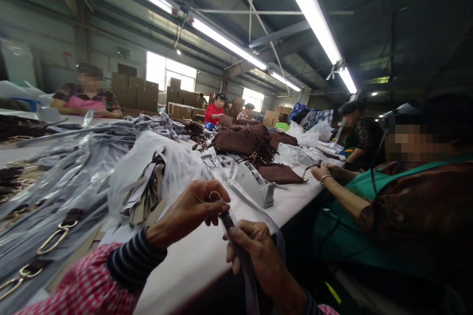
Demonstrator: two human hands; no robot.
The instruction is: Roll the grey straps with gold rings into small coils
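We list first one strap (244, 258), grey and dark, at the near edge of the scene, held between two hands. We record the left hand (197, 206) pinching its upper end between thumb and fingers, a thin metal ring (213, 197) at the fingertips; we record the right hand (256, 243) grasping the strap lower down, thumb laid along it. Beneath and beyond, we note one white table (185, 261). On it, just left of the hands: one translucent plastic bag (185, 165) around a sheaf of flat strips (146, 189). Farther left: a heap of grey straps (90, 177) in clear wrapping, gold-coloured clasps (53, 240) at the near end. Beyond the hands: one pale grey object (254, 184) and, behind it, a pile of brown fringed bags (240, 140). Near right, we enter one co-worker in a green apron (364, 184); far left, one in pink (86, 103); far centre, one in red (212, 113). Behind these: stacked cardboard boxes (135, 92).
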